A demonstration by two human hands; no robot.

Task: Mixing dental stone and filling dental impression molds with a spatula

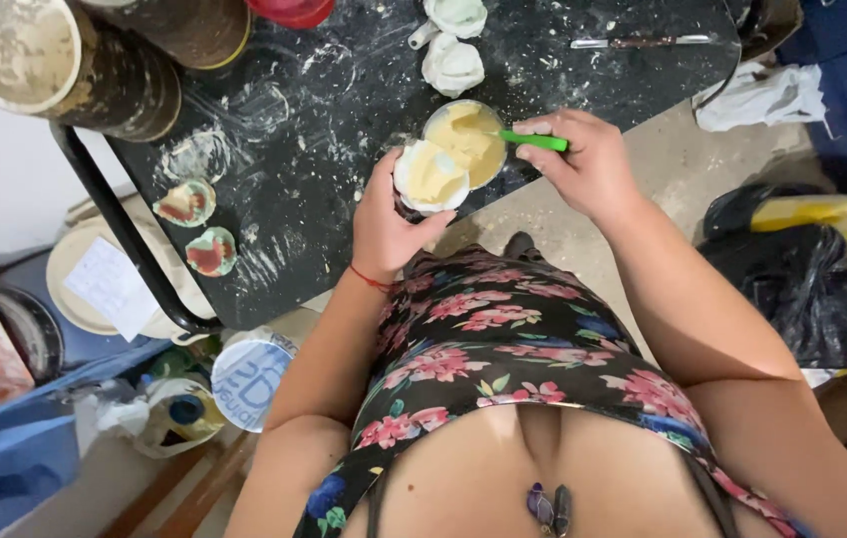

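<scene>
Left hand [384, 224] gripping small white mould [430, 177] w/ yellow paste, touching yellow-filled cup [467, 139] at black table [324, 179] front edge, right hand [588, 164] pinching green spatula [533, 140] over cup; risk: paste prob. drips off table edge if mould tilts.

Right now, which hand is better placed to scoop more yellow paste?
Probably the right hand: its grip holds the green tool, tip already in the yellow-filled cup. The left hand holds the small white mould.
</scene>
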